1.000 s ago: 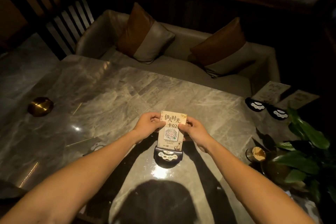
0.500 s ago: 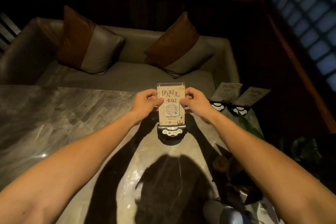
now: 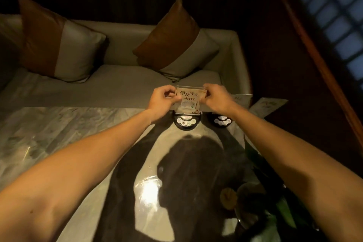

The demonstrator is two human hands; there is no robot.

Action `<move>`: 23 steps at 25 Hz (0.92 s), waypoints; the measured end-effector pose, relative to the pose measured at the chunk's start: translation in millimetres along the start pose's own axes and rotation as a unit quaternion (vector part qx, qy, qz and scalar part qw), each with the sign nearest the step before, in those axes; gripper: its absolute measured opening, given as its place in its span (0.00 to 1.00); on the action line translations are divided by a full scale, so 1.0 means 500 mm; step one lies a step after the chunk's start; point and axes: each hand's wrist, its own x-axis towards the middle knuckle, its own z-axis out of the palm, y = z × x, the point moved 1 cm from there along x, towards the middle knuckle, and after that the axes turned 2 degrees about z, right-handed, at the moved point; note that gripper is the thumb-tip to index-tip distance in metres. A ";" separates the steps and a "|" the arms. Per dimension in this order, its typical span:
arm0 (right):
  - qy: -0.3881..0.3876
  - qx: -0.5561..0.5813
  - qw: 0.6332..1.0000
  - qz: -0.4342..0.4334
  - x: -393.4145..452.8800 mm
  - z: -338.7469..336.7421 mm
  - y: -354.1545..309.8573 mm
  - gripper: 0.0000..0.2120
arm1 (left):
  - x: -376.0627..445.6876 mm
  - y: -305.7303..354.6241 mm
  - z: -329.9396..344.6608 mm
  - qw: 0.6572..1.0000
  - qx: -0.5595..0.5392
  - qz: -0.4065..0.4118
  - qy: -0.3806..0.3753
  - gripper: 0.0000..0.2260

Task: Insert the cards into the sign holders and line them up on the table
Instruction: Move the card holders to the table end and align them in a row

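A clear sign holder (image 3: 189, 102) with a cream card marked "02" inside stands on its round black base (image 3: 186, 122) near the far edge of the marble table (image 3: 59, 133). My left hand (image 3: 162, 101) pinches its upper left edge and my right hand (image 3: 215, 99) pinches its upper right edge. Just to the right stands a second holder's black base (image 3: 221, 121), its card (image 3: 241, 99) partly hidden behind my right wrist. A third card (image 3: 269, 105) stands farther right.
Beyond the table is a grey sofa (image 3: 121, 84) with two brown-and-grey cushions (image 3: 59, 41). A leafy plant (image 3: 261, 198) stands at the table's near right. A wooden-framed lattice window (image 3: 334, 15) fills the upper right.
Both hands have carried the holder with its card away from me toward the table's far right, ending beside the other holders. The camera has swung right.
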 end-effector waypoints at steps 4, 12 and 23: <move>-0.018 -0.050 0.999 -0.009 0.026 0.002 0.038 0.04 | 0.036 -0.036 0.029 1.000 -0.001 -0.008 -0.004 0.08; 0.004 -0.160 0.987 -0.002 0.051 0.001 0.073 0.11 | 0.048 -0.052 0.055 1.000 0.009 -0.030 -0.005 0.14; -0.001 -0.159 0.987 0.006 0.048 -0.006 0.073 0.11 | 0.047 -0.044 0.065 0.999 0.005 -0.030 -0.017 0.06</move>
